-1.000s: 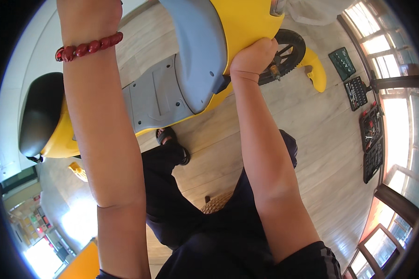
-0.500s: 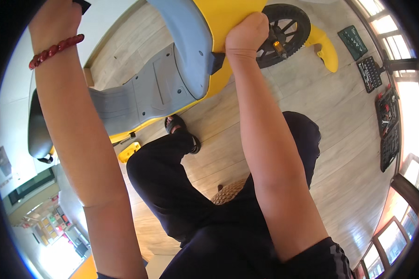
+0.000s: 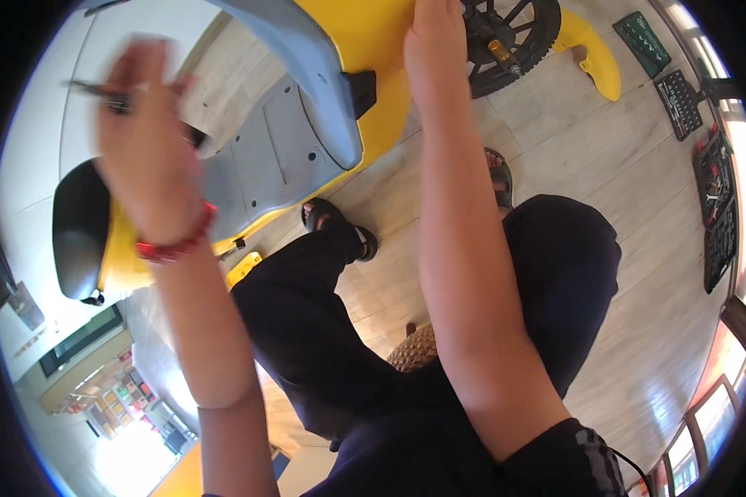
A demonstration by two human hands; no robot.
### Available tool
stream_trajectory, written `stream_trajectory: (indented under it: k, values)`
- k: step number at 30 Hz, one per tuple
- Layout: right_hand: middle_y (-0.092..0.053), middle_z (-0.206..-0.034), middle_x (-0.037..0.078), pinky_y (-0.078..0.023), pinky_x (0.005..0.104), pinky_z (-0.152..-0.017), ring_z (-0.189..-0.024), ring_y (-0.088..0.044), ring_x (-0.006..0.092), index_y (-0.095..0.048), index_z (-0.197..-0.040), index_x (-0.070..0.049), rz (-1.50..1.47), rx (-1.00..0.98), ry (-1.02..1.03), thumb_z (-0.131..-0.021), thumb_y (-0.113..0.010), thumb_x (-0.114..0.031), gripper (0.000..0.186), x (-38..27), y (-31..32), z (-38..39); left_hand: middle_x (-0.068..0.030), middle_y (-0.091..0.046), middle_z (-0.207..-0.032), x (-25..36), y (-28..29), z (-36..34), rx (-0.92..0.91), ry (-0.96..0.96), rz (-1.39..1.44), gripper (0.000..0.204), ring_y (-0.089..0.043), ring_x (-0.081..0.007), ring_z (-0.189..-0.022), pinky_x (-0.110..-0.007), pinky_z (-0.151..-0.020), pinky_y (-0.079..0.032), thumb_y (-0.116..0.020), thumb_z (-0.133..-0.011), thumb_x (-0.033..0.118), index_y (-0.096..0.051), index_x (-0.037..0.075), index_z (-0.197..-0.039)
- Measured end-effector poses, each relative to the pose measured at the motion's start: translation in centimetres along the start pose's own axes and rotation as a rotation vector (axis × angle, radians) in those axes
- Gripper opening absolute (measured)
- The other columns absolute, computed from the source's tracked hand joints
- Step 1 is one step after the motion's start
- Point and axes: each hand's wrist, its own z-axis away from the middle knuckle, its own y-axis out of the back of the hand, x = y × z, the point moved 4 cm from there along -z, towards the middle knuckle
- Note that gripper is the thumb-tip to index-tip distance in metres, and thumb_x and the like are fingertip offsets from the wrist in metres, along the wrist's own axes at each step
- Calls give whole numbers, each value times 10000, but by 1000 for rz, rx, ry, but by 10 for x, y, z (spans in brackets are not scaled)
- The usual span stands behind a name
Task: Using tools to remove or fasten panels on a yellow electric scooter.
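A yellow and grey scooter (image 3: 273, 141) with a black seat (image 3: 81, 224) stands before me. My left hand (image 3: 145, 132), smeared by motion and with a red bracelet on its wrist, is raised over the footboard side near the seat. Its fingers close round a thin dark tool (image 3: 91, 88) whose kind is too blurred to tell. My right hand (image 3: 435, 41) is closed at the edge of the yellow front panel (image 3: 377, 41), beside the spoked front wheel (image 3: 518, 41). The top of the picture cuts off its fingers, so what they hold is hidden.
A loose yellow fender (image 3: 598, 66) lies on the floor past the wheel. Along the right wall are a green tool case (image 3: 642, 43), a black socket set (image 3: 678, 103) and an open toolbox (image 3: 715, 207). A small yellow part (image 3: 244, 268) lies near my left foot.
My left hand has come down and toward the right from the top left, bringing the dark tool into view. My right hand has shifted up toward the top edge. The view has turned slightly.
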Motion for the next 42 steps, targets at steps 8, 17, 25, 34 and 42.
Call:
stream_trajectory:
  k: [8, 17, 25, 34, 42]
  values:
    - [-530, -1219, 75, -400, 303, -961, -1116, -496, 162, -435, -1270, 2, -217, -603, -159, -777, -691, 16, 556, 2, 10, -1, -197, -518, -1222, -31, -63, 58, -327, 52, -161, 745, -542, -168, -1056, -269, -818, -496, -797, -715, 267, -434, -61, -1277]
    - [-550, -1186, 95, -435, 308, -925, -1072, -530, 173, -388, -1303, 11, -142, -623, -138, -700, -761, -10, 709, -2, 9, 0, -176, -639, -1047, -25, -79, 55, -137, -113, -219, 770, -620, -145, -810, -260, -663, -523, -820, -672, 243, -458, -137, -1235]
    - [-623, -1010, 70, -422, 319, -856, -920, -577, 171, -564, -1090, -9, -189, -409, -194, -821, -699, -281, 405, -2, 1, 8, -232, -639, -975, -32, -76, 54, -132, -157, -193, 739, -653, -246, -763, -310, -654, -521, -778, -693, 227, -444, -158, -1228]
    - [-603, -1093, 50, -383, 294, -909, -1016, -539, 140, -520, -1190, -14, -130, -420, -221, -838, -690, -280, 473, 0, 2, 3, -305, -608, -948, -25, -81, 54, -162, -185, -306, 714, -630, -408, -815, -386, -692, -519, -740, -713, 185, -411, -194, -1220]
    - [-532, -1179, 118, -436, 324, -898, -1077, -522, 197, -387, -1303, 9, -115, -407, -198, -795, -731, -213, 652, -13, 2, 15, -341, -486, -1226, -34, -77, 57, -274, -25, -256, 747, -538, -435, -1083, -404, -895, -475, -744, -718, 182, -374, -156, -1272]
